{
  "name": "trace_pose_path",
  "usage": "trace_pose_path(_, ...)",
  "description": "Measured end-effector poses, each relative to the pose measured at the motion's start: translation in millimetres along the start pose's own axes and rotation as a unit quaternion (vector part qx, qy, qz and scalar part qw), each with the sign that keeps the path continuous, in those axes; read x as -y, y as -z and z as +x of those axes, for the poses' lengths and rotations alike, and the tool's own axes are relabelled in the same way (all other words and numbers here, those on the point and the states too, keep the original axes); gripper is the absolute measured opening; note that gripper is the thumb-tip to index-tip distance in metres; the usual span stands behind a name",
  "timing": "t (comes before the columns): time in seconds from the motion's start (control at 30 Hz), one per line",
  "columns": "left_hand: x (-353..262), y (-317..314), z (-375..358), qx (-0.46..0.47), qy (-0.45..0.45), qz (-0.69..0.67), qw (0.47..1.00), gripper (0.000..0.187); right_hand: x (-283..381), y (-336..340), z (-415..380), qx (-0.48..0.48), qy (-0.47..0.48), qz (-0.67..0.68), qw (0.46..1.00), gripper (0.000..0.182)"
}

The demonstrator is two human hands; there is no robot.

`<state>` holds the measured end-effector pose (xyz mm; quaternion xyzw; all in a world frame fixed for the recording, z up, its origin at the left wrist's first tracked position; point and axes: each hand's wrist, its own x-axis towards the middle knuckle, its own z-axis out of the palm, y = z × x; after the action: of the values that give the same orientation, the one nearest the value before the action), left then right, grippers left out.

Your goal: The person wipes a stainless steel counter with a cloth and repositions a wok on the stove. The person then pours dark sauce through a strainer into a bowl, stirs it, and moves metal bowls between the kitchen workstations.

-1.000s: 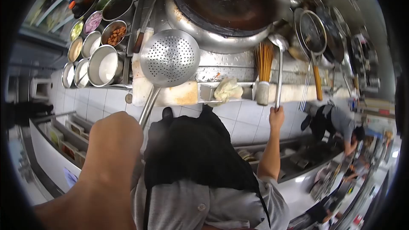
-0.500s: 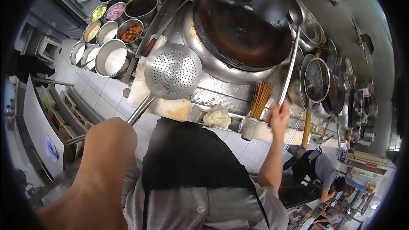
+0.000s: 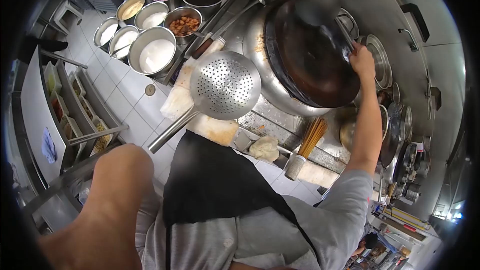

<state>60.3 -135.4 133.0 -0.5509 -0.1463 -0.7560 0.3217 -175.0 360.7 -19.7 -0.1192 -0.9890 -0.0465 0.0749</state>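
The left hand (image 3: 122, 170) is closed around the handle of a perforated steel skimmer (image 3: 225, 85), whose bowl hangs empty above the front edge of the stove table (image 3: 280, 120), at about 8 o'clock from the wok (image 3: 310, 55). The right hand (image 3: 361, 60) is stretched out to the wok's 3 o'clock rim and grips a thin ladle handle there, fingers curled round it; the ladle's bowl is blurred against the dark metal and cannot be made out

As far as this shows, the work is at an early stage: the wok looks bare and dark inside, with no food visible in it, and nothing lies in the skimmer. The seasoning tubs (image 3: 155, 52) at 10 o'clock of the wok sit filled, with white powders, a brown sauce, sliced red onion, chopped greens and orange-brown pieces. What is left, by my judgement, is nearly all of the cooking

A bamboo wok brush (image 3: 307, 145) stands in a holder at 6 o'clock of the wok, a crumpled cloth (image 3: 265, 147) just beside it. The left forearm hides the fingers on the skimmer handle, the apron and shirt cover the floor below, and the stacked pans at 4 o'clock are too warped at the lens edge to tell apart
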Motion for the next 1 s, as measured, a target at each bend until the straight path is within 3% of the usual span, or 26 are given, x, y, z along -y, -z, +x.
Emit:
trace_pose_path(0.1, 3, 7, 2, 0.002, 0.000, 0.000, 1.000, 0.017, -4, -53, 14, 0.013, -0.016, 0.055, 0.998, 0.055)
trace_pose_path(0.17, 9, 11, 3, 0.001, 0.001, -0.013, 1.000, 0.017, 4, -70, 15, 0.016, -0.011, 0.020, 1.000, 0.050)
trace_pose_path(0.3, 25, 14, 3, 0.011, 0.008, -0.043, 0.999, 0.017, 30, -42, -14, 0.045, -0.125, 0.084, 0.988, 0.052)
trace_pose_path(0.4, 39, 18, 7, 0.026, 0.000, -0.074, 0.997, 0.017, 8, -45, -6, 0.029, -0.120, 0.119, 0.985, 0.053)
trace_pose_path(0.5, 54, 29, 5, 0.046, -0.011, -0.154, 0.987, 0.017, 11, -16, 1, 0.075, -0.218, 0.227, 0.946, 0.054)
trace_pose_path(0.53, 57, 33, 1, 0.056, 0.014, -0.190, 0.980, 0.017, 4, -27, 6, 0.043, -0.193, 0.249, 0.948, 0.056)
trace_pose_path(0.6, 52, 48, -20, 0.060, 0.166, -0.232, 0.957, 0.029, 11, -21, -2, 0.038, -0.205, 0.309, 0.928, 0.054)
trace_pose_path(0.67, 50, 51, -43, 0.007, 0.357, -0.058, 0.932, 0.031, 11, -19, -18, 0.018, -0.206, 0.352, 0.913, 0.052)
trace_pose_path(0.73, 73, 60, -79, 0.016, 0.469, 0.042, 0.882, 0.027, 15, -7, -49, -0.011, -0.199, 0.390, 0.899, 0.052)
trace_pose_path(0.83, 107, 63, -129, 0.249, 0.635, 0.184, 0.708, 0.035, 10, 6, -90, -0.043, -0.212, 0.433, 0.875, 0.054)
trace_pose_path(1.0, 154, 42, -221, 0.475, 0.461, 0.398, 0.635, 0.064, -19, 45, -109, -0.047, -0.217, 0.375, 0.900, 0.056)
